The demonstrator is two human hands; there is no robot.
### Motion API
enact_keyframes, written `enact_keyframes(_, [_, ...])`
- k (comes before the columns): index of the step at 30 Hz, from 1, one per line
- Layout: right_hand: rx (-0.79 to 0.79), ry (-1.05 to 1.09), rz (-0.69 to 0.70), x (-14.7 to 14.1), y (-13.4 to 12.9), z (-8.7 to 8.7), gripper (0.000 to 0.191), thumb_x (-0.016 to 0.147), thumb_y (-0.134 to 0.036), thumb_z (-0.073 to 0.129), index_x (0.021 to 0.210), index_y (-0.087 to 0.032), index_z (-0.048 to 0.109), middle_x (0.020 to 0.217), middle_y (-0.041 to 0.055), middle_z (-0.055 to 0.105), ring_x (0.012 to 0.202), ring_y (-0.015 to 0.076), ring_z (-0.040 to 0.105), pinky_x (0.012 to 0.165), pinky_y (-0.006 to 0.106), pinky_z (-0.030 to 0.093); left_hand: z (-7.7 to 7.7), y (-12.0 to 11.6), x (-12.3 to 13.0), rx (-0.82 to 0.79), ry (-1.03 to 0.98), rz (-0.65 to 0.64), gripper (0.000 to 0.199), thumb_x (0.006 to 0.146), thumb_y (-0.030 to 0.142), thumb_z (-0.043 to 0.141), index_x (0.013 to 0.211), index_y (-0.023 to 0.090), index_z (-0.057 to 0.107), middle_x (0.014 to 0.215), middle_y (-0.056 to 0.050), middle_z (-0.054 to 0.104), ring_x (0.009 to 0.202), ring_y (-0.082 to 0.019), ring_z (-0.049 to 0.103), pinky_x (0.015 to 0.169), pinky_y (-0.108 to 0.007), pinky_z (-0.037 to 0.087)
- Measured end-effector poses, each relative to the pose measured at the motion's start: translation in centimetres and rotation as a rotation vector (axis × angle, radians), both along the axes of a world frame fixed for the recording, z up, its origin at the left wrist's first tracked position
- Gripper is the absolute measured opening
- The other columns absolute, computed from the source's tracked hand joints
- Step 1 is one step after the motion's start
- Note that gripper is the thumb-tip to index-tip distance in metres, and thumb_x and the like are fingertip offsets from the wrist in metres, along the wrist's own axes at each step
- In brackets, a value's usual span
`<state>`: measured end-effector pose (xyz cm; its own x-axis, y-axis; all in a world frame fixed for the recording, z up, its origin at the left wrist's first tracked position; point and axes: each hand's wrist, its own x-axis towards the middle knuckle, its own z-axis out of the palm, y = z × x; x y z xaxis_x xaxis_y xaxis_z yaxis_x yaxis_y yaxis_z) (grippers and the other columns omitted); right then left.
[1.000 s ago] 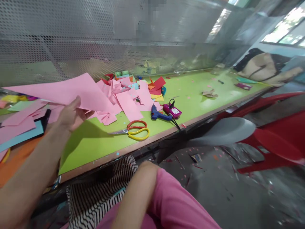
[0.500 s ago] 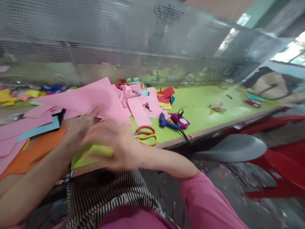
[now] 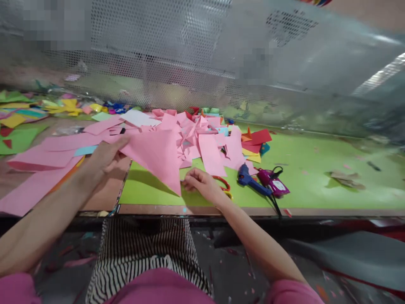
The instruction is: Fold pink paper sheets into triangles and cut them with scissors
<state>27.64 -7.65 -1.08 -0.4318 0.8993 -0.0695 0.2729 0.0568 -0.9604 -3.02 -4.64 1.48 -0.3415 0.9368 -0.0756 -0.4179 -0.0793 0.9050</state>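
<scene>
My left hand (image 3: 109,156) pinches the left corner of a pink paper sheet (image 3: 155,154), triangular in shape, raised over the green table surface. My right hand (image 3: 202,183) is closed, its fingertips beside the sheet's lower right edge; whether they hold anything is hidden. Scissors (image 3: 224,182) with red and yellow handles lie under and behind my right hand, partly covered. A blue glue gun (image 3: 251,179) rests to their right, against a purple device (image 3: 274,183) with a cord. Beyond the sheet is a heap of folded pink paper pieces (image 3: 193,135).
More pink paper strips (image 3: 57,156) spread on the left. Red paper (image 3: 257,139) and a crumpled brown scrap (image 3: 346,179) lie on the right. A perforated metal panel (image 3: 186,38) rises along the back. A grey seat (image 3: 354,253) stands below the table edge.
The view has turned left. The pink triangular sheet is now lifted in my left hand. My right hand, blurred before beside my left, has moved apart to the sheet's right edge.
</scene>
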Motion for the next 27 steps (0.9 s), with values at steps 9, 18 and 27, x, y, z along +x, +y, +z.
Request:
enact_keyframes(9, [0.721,-0.556,0.039,2.6,-0.2,-1.0,0.024,0.099,-0.039,0.055,0.109,-0.019,0.064,0.097,0.0121,0.072,0.089,0.0264,0.070,0.078,0.043,0.058,-1.3,-0.1,-0.3,-0.137,-0.074,0.029,0.008,0.089,0.016,0.069,0.095,0.016,0.073,0.091,-0.005,0.078,0.074,-0.014,0.070,0.060,-0.021,0.061])
enact_keyframes(18, [1.297,-0.735,0.240,1.4,0.8,-1.1,0.056,0.096,-0.009,0.059,0.148,-0.030,0.051,0.154,0.0111,0.052,0.143,0.0288,0.045,0.116,0.052,0.044,-1.5,0.1,2.1,-0.239,-0.143,-0.152,0.011,0.090,0.011,0.065,0.091,0.014,0.075,0.088,-0.007,0.076,0.069,-0.011,0.067,0.060,-0.016,0.059])
enact_keyframes(27, [1.242,-0.719,0.530,1.7,0.6,-1.1,0.033,0.105,-0.016,0.049,0.132,-0.023,0.066,0.131,0.0066,0.073,0.122,0.0215,0.065,0.101,0.042,0.054,-2.7,0.6,-1.0,-0.223,0.192,-0.155,0.016,0.096,0.027,0.062,0.100,0.015,0.072,0.087,-0.009,0.076,0.074,-0.015,0.068,0.064,-0.023,0.058])
